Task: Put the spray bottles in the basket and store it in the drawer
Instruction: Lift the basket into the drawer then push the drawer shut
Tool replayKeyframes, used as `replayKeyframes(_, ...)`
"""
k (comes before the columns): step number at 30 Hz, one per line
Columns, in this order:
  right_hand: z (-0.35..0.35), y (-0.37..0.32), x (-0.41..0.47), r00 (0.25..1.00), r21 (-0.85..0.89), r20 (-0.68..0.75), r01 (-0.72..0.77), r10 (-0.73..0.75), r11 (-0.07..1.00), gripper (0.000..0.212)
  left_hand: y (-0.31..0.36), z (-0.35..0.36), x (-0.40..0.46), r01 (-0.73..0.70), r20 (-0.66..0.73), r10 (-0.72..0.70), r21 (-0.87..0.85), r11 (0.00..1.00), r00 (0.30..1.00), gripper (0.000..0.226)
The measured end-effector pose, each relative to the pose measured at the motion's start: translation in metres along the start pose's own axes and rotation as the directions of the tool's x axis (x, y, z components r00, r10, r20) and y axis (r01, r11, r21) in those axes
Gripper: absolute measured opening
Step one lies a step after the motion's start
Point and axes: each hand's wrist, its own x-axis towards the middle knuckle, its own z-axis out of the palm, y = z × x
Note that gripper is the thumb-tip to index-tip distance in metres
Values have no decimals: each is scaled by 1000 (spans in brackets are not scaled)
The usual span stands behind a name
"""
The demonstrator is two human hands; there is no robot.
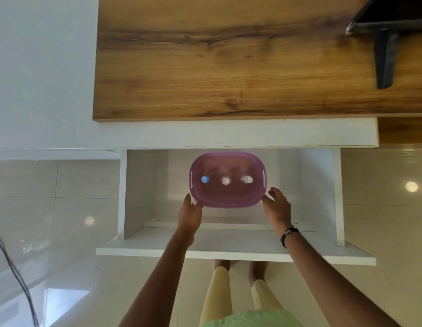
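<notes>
basket (228, 201) in open drawer (134, 199) | left hand (189, 214), right hand (277, 208) open at near corners | risk: a hard shove topples upright spray bottles (225, 180)

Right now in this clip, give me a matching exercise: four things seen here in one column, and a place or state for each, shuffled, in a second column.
Column one:
1. blue-capped spray bottle
2. purple perforated plastic basket
3. left hand
4. black stand

Column two:
A. on the brown wooden countertop
B. at the basket's near left corner
C. leftmost of three bottles in the basket
D. inside the open white drawer

Pairs: 1-C, 2-D, 3-B, 4-A
</notes>
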Motion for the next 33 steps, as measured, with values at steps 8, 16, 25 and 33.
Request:
replayKeyframes(8, -16, -19, -93, 897, -219, 243, 421, -369, 880, 31, 10, 4, -77, -406, 89, 406, 398, 823, 910, 38)
replayKeyframes(16, -31, -2, -160, 751, -381, 432, 654, -499, 654, 26, -27, 12, -143, -547, 262, 505, 606, 577, 822, 38)
replayKeyframes(25, -36, 15, -152, 606, -484, 521, 790, -601, 376, 39, -59, 11, -140, -645, 440, 560, 726, 239, 702, 64)
replayKeyframes(33, -41, 16, -145, 527, -459, 576, 841, -624, 287, 44, -35, 7, -128, -689, 563, 552, 724, 29, 615, 49)
